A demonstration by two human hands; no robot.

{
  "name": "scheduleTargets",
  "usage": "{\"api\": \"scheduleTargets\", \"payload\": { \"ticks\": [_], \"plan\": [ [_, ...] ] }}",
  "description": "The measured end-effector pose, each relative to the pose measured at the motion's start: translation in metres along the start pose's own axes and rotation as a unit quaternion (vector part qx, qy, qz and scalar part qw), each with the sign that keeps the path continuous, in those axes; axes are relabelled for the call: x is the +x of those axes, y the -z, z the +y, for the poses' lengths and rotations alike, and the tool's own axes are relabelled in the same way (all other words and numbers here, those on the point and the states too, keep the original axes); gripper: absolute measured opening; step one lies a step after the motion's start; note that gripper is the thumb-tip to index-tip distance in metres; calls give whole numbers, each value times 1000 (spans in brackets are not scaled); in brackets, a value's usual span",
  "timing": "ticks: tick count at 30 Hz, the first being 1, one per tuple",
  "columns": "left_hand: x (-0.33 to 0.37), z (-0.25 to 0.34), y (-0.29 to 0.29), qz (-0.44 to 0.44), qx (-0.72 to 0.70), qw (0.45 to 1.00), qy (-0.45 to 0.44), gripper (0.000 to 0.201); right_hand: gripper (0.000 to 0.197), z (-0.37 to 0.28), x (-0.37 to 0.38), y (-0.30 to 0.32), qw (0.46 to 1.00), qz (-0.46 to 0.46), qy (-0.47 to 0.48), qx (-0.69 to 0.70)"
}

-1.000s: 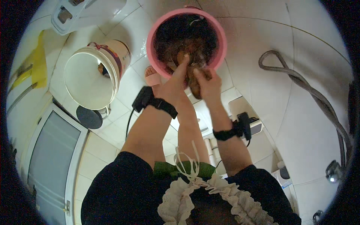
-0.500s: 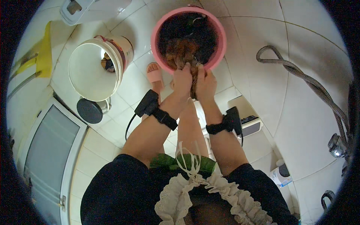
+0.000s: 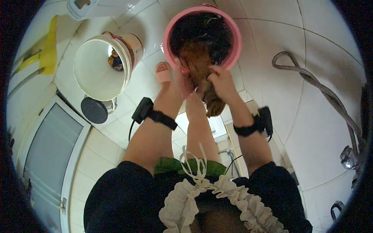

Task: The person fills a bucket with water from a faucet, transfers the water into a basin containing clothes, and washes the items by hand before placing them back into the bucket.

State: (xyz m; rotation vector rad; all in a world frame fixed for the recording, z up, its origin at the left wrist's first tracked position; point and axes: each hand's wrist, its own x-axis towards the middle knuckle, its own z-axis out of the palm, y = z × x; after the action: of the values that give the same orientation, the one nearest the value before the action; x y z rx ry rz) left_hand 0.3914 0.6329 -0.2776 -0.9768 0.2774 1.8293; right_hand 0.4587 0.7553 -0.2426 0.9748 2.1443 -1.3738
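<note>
A wet brown cloth [image 3: 196,58] stretches from the dark contents of a pink basin [image 3: 168,54] over its near rim. Its lower end hangs below my hands, between my legs. My left hand [image 3: 183,82], smeared by motion, grips the cloth from its left side at the rim; some of its fingers are hidden behind the fabric. On the other side my right hand [image 3: 224,84] is closed, its bent fingers pinching the cloth's right edge. Inside the basin lies a dark soaked mass [image 3: 221,39], too dark to make out.
Left of the basin a white bucket [image 3: 87,73] leans tilted, with something coloured inside. A dark round lid or seat [image 3: 94,112] is beside it. A yellow object [image 3: 49,50] stands by the left wall, above a framed door [image 3: 50,147]. A metal shower hose [image 3: 311,75] hangs at right.
My hands have moved apart, the right one shifting right and toward me. More of the brown cloth now hangs over the rim. The whole view has shifted slightly.
</note>
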Motion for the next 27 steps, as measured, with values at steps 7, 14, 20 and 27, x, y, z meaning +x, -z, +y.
{"api": "scheduleTargets", "payload": {
  "ticks": [7, 14, 20, 27],
  "plan": [
    [-10, -11, -35, -34, 42, 998, -20, 44, 23, -64, -37, -2, 978, 108, 144, -102],
    [33, -15, -51, 122, 245, 945, -178, 21, 25, -25, 5, -8, 957, 266, 73, -89],
    [10, -2, -68, 186, 420, 882, -107, 30, 35, -29, 8, 2, 864, 80, -93, 489],
    [-20, -4, -69, 8, 593, 803, -60, 37, 49, 0, 67, 39, 734, -21, -53, 677]
  ]
}}
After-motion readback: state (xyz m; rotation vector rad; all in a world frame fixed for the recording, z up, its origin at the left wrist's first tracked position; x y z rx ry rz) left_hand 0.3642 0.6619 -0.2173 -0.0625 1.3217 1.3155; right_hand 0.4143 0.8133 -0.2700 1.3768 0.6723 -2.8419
